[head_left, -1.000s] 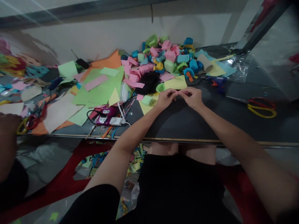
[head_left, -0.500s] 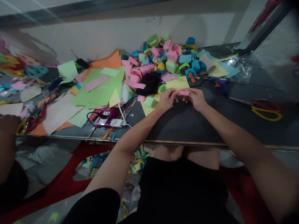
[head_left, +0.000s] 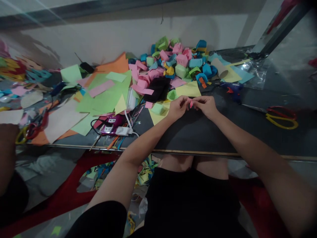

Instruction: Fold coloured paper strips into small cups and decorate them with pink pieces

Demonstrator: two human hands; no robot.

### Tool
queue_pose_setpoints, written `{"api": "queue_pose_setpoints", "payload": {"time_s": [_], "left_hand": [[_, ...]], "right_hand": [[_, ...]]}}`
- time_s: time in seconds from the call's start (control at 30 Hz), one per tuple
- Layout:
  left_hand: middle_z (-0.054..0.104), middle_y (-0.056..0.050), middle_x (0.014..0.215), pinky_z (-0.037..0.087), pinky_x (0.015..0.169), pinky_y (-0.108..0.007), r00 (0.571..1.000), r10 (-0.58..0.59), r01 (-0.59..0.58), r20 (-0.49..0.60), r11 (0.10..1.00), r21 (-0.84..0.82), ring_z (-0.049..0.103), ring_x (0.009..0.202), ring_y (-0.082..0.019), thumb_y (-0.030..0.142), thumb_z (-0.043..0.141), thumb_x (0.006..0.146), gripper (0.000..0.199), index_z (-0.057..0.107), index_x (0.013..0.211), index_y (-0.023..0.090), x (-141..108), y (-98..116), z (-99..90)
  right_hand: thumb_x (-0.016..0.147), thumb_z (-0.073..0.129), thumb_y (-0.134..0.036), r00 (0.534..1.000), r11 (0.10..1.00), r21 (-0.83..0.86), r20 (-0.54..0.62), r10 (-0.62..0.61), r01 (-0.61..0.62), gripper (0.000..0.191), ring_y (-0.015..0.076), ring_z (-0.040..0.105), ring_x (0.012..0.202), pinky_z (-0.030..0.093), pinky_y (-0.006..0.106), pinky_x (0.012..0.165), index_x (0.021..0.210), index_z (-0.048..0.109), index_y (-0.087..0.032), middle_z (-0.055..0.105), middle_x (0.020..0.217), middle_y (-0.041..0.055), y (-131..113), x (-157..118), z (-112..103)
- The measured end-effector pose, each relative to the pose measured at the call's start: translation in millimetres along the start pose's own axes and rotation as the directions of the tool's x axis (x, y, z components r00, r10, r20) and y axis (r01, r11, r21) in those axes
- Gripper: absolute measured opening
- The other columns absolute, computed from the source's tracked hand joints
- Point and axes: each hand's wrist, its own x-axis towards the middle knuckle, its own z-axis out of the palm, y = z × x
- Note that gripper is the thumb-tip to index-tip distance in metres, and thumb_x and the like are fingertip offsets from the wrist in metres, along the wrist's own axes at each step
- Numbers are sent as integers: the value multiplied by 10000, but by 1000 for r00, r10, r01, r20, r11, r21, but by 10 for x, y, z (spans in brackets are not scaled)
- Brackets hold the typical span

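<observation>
Between my fingertips is a small pink paper strip (head_left: 191, 103), bent into a narrow fold. My left hand (head_left: 179, 107) pinches it from one side, my right hand (head_left: 206, 105) from the other. Both hands are just above the dark tabletop (head_left: 198, 134). Close beyond my left hand lie a green folded paper piece (head_left: 171, 95) and a yellow sheet (head_left: 188, 89). A pale green paper box (head_left: 158, 108) rests left of that hand. Farther back is a heap of pink, blue and green folded paper pieces (head_left: 182, 59).
Red-and-yellow scissors (head_left: 282, 117) and a blue glue gun (head_left: 234, 91) lie to the right. A purple power strip (head_left: 111, 125) with cables sits near the front edge, left. Green sheets (head_left: 99, 105) cover the left side. Another person's hand (head_left: 8, 138) is at far left, beside other scissors (head_left: 37, 127).
The pink strip was stretched flat between my hands; now it is bent into an upright fold. My fingertips have come closer together.
</observation>
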Motion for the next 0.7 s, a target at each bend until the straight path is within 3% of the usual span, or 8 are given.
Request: {"api": "queue_pose_setpoints", "payload": {"time_s": [0.23,0.4,0.7], "left_hand": [[655,15,614,463,542,-194,999,-49,49,4,999,-19,592,515,-68,473,645,965,331,722,887,160,-3,-65,1],[678,2,625,435,464,-188,990,-139,139,10,986,-90,566,456,-60,517,705,907,374,759,860,150,-5,-118,7],[685,-2,610,434,467,-163,965,-242,249,99,966,-64,564,441,-45,276,727,917,176,792,856,125,30,1,-68]], "right_hand": [[666,869,-599,999,995,-96,-12,-34,33,411,128,573,516,496,293,488,774,819,-205,715,637,34,-3,-10,-31],[704,850,-592,999,983,-178,15,-33,35,379,140,586,530,492,311,506,782,824,-222,736,671,44,-41,-27,-67],[687,853,-604,999,975,-221,36,-27,34,388,184,662,635,531,330,568,756,815,-224,765,734,58,-7,-10,-97]]}}
